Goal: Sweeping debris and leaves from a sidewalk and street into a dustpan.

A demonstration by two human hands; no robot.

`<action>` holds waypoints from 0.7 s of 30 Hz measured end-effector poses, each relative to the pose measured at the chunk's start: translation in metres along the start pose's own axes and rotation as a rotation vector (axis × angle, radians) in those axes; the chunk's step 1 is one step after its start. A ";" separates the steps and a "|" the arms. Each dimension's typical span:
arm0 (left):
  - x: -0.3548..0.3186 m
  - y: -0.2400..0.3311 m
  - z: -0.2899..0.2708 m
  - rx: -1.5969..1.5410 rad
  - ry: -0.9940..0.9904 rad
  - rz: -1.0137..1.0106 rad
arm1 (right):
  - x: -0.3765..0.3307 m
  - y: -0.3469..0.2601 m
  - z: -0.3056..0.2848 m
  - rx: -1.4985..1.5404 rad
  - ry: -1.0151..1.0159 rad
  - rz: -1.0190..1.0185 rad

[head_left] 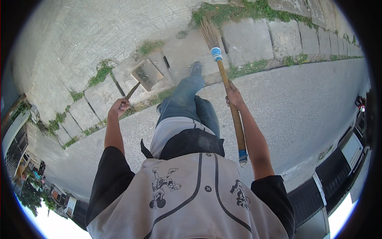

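My right hand [234, 96] is wrapped round the wooden shaft of a stick broom [232, 107]. Blue bands bind the broom near its bristles and at its lower end. Its thin brown bristles point away from me, over the slabs beside a grass strip. Ahead and to the left, my left hand [119, 106] grips the short wooden handle of a box-like dustpan [159, 75]. The pale dustpan lies low at the concrete slabs, with some dark debris inside. Whether it rests on the slabs or hangs just above, I cannot tell.
A row of concrete slabs [248, 42] with dark gaps crosses ahead, weeds [101, 73] growing along its edges. Grey road [286, 95] runs on my side of it. Dark gates [306, 199] stand behind at the right. My shoe [195, 68] is on the slabs.
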State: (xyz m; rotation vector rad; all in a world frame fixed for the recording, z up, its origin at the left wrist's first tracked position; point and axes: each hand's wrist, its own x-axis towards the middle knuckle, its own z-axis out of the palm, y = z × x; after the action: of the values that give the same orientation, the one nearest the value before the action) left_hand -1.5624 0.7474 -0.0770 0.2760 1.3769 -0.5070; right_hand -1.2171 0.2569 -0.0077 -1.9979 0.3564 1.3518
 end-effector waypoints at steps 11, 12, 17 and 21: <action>0.027 0.042 -0.064 0.010 -0.036 0.007 | -0.033 0.094 0.169 -0.011 -0.206 0.142; 0.024 0.042 -0.067 0.072 -0.023 0.031 | -0.051 0.095 0.187 -0.025 -0.234 0.151; 0.043 0.032 -0.081 0.027 -0.136 0.000 | -0.139 0.087 0.231 0.025 -0.281 0.166; 0.054 0.048 -0.086 -0.163 -0.174 -0.016 | -0.173 0.075 0.244 0.129 -0.215 0.194</action>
State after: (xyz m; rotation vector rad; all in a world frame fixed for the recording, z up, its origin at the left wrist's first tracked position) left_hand -1.6064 0.8195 -0.1508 0.0858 1.2430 -0.4195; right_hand -1.5054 0.3412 0.0644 -1.7285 0.5327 1.6050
